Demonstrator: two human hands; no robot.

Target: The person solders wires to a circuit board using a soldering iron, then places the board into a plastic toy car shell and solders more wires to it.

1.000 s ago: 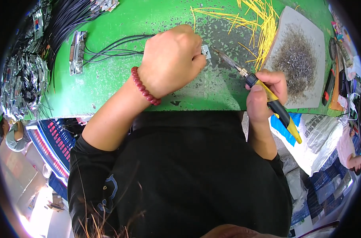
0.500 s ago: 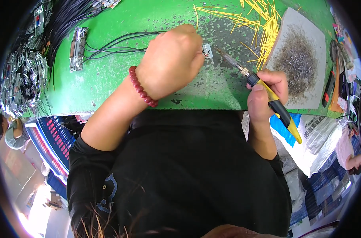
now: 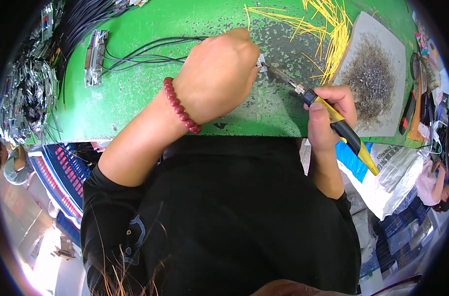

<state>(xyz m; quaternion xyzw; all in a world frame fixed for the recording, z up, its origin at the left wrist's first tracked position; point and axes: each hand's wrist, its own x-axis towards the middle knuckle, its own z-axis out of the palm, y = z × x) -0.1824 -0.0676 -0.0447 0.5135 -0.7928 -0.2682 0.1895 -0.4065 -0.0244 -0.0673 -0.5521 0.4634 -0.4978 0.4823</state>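
Note:
My right hand (image 3: pixel 331 116) grips a yellow and black soldering iron (image 3: pixel 344 129) like a pen. The iron's tip points up and left and meets, or almost meets, a small silvery piece (image 3: pixel 261 62) at the fingers of my left hand (image 3: pixel 219 74). That hand is closed with its back toward me, so the fingertips are hidden. Thin black wires (image 3: pixel 155 49) run into it from the left. Their other end joins a flat metal part (image 3: pixel 94 58) lying on the green table (image 3: pixel 150 98).
Yellow thin tubes (image 3: pixel 333 44) lie scattered at the far right. Beside them is a grey board (image 3: pixel 402 74) covered with dark crumbs. Metal parts (image 3: pixel 27 98) and a bundle of black wires (image 3: pixel 89 24) heap up at the left. Tools (image 3: pixel 411 106) line the right edge.
The soldering iron's tip has moved left to the small silvery piece. My left hand has shifted slightly right. Both hands keep their grip.

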